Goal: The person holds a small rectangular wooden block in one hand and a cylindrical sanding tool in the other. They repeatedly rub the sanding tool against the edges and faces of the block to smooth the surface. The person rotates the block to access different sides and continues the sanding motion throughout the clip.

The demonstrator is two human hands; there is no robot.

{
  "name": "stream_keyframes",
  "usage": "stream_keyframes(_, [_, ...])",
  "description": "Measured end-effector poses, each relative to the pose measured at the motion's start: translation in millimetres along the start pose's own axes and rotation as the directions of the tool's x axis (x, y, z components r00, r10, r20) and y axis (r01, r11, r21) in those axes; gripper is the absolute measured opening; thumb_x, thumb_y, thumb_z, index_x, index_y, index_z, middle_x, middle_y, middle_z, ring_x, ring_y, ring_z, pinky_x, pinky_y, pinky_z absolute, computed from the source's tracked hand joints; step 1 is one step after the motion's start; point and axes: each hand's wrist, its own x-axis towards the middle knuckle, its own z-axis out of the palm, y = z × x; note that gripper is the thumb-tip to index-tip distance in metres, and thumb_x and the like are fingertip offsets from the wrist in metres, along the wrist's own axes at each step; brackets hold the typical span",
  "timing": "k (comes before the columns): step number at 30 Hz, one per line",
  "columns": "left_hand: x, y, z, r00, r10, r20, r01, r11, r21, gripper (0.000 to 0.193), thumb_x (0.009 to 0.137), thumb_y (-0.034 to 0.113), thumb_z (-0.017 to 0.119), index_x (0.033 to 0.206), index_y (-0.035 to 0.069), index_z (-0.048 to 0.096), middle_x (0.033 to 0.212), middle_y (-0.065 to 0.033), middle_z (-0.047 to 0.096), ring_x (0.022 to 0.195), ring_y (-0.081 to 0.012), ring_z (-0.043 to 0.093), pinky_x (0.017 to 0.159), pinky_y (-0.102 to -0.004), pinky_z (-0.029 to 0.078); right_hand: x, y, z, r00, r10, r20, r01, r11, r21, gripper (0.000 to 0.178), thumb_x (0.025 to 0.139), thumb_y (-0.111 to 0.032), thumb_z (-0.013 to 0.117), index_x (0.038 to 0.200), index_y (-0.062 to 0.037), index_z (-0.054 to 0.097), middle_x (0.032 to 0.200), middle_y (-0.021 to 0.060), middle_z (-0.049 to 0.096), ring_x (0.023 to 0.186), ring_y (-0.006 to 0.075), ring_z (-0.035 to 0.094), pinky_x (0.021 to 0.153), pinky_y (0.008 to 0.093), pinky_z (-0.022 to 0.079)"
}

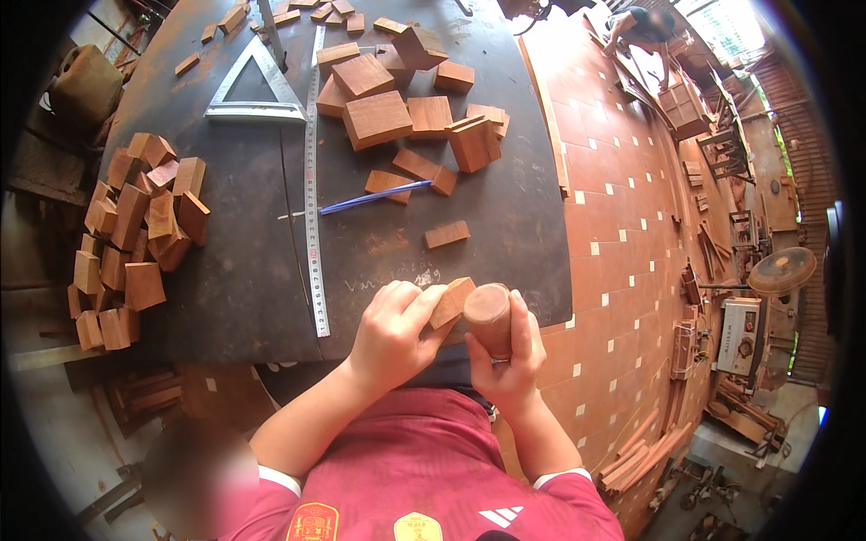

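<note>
My left hand [398, 326] is closed around a small wooden block [452, 303] with an angled face. Close against it, my right hand [511, 361] grips a round wooden cylinder [490, 316], its flat end turned upward. The two pieces nearly meet above the near edge of the dark table [244, 234]; whether they touch, I cannot tell. Just beyond my hands lies a single small block [447, 234]. Farther off, a blue pen [374, 197] rests partly across a flat wooden piece [388, 187].
Many wooden blocks [126, 216] are heaped at the table's left edge, and larger ones [379, 120] at the far middle. A steel ruler [313, 180] runs lengthwise beside a metal triangle [256, 110]. Another person [642, 27] works at the far right. A fan [781, 270] stands right.
</note>
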Motion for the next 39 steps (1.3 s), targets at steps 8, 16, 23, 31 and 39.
stream_keyframes(8, [-2,1,2,1.000,-0.011,-0.008,0.011,1.000,-0.002,0.050,0.068,0.006,0.089,0.116,0.002,0.076,0.088,-0.0119,0.064,0.080,-0.0327,0.066,0.071,-0.0428,0.056,-4,-5,2,0.999,-0.038,0.019,0.037,0.999,0.025,0.082,0.082,-0.004,0.088,0.153,0.0043,0.049,0.121,0.0281,0.068,0.100,0.0415,0.072,0.085,0.0446,0.060])
stream_keyframes(16, [-4,1,4,1.000,-0.007,-0.021,0.007,1.000,0.020,0.045,0.071,0.007,0.087,0.114,0.002,0.076,0.087,-0.0113,0.064,0.078,-0.0321,0.065,0.071,-0.0420,0.056,-4,3,6,0.989,-0.133,-0.063,0.134,0.991,0.010,0.085,0.080,-0.004,0.090,0.155,-0.0009,0.052,0.118,0.0248,0.070,0.101,0.0431,0.072,0.086,0.0460,0.061])
stream_keyframes(23, [-2,3,4,0.999,0.019,-0.028,-0.018,1.000,0.012,0.049,0.068,0.006,0.089,0.115,0.003,0.076,0.087,-0.0114,0.064,0.078,-0.0330,0.065,0.072,-0.0429,0.056,-9,-9,8,0.990,-0.139,0.011,0.139,0.990,0.004,0.082,0.082,-0.003,0.087,0.156,-0.0007,0.051,0.119,0.0248,0.070,0.100,0.0424,0.072,0.084,0.0464,0.061])
stream_keyframes(31, [-5,2,4,1.000,-0.001,-0.009,0.001,1.000,0.001,0.046,0.072,0.006,0.086,0.116,0.002,0.076,0.088,-0.0126,0.064,0.078,-0.0331,0.065,0.072,-0.0430,0.057,-14,-14,5,0.986,-0.155,0.060,0.149,0.985,0.089,0.086,0.080,-0.004,0.089,0.157,-0.0014,0.050,0.117,0.0246,0.071,0.098,0.0433,0.072,0.085,0.0483,0.062])
stream_keyframes(39, [-4,2,7,0.999,0.008,-0.032,-0.008,1.000,-0.001,0.049,0.068,0.004,0.087,0.116,0.003,0.076,0.087,-0.0125,0.065,0.078,-0.0323,0.066,0.071,-0.0424,0.057,-16,-15,6,0.986,-0.155,0.058,0.149,0.984,0.097,0.084,0.080,-0.004,0.088,0.156,-0.0026,0.052,0.119,0.0253,0.072,0.099,0.0434,0.072,0.084,0.0457,0.062])
